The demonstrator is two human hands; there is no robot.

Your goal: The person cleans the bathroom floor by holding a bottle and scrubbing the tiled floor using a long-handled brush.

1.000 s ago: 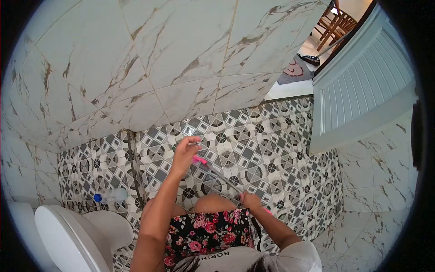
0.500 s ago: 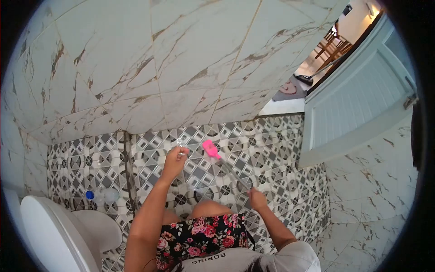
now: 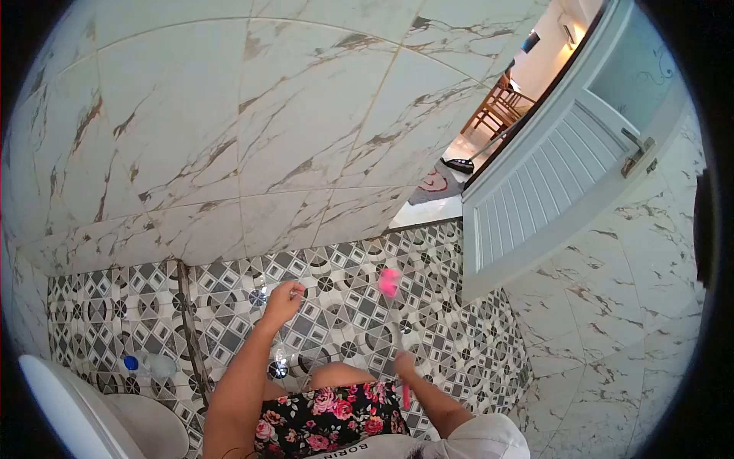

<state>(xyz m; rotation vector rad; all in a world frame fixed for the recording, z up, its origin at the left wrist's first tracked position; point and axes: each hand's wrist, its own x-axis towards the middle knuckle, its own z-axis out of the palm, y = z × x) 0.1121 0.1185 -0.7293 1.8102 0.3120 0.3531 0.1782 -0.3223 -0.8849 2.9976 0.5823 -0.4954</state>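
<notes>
My right hand (image 3: 405, 366) is closed around the thin metal shaft of a pink-headed tool (image 3: 389, 283), with a pink grip end sticking out below the hand. The tool's flat head is smeared by motion just above the patterned floor, and its exact kind cannot be made out. My left hand (image 3: 284, 301) hovers over the tiles, further left, with its fingers curled in. What those fingers hold, if anything, is too small to tell.
A clear plastic bottle with a blue cap (image 3: 132, 362) lies near the white toilet (image 3: 67, 409) at left. A raised strip (image 3: 191, 329) crosses the patterned floor (image 3: 336, 306). The white door (image 3: 550, 191) stands ajar at right; beyond it are a grey mat (image 3: 436, 186) and a broom (image 3: 459, 165).
The view has shifted, showing more of the door. My right hand has drawn closer to my body and swung the pink head to the right. My left hand stays curled.
</notes>
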